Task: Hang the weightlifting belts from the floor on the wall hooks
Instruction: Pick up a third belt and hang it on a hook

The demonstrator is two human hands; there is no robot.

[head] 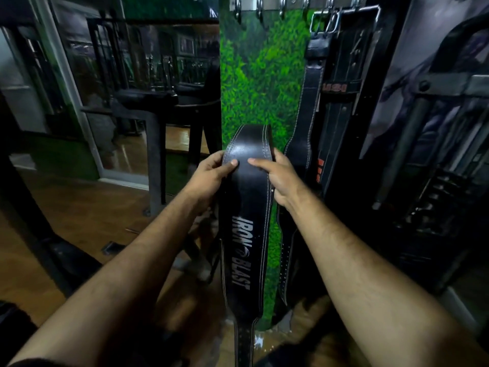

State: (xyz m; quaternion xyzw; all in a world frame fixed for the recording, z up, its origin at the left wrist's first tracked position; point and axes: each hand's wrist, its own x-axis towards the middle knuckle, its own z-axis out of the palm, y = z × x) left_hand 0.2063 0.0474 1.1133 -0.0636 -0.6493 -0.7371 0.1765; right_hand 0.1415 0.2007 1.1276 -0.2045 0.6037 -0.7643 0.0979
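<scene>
A black leather weightlifting belt (247, 197) with white stitching and "IRON BLAST" lettering hangs down in front of me, its upper end folded over. My left hand (211, 172) grips its left edge, thumb on the face. My right hand (281, 176) grips the right edge, thumb also on top. The belt's lower, holed end reaches toward the floor. A row of metal hooks (260, 10) runs along the top of the green wall panel (254, 83). Another black belt (315, 109) hangs from the hooks at the right by its buckle (324, 22).
A mirror (148, 75) with dark gym frames stands left of the panel. A black weight machine (428, 160) fills the right side. Wooden floor (87, 207) lies lower left, with a dark machine leg across it.
</scene>
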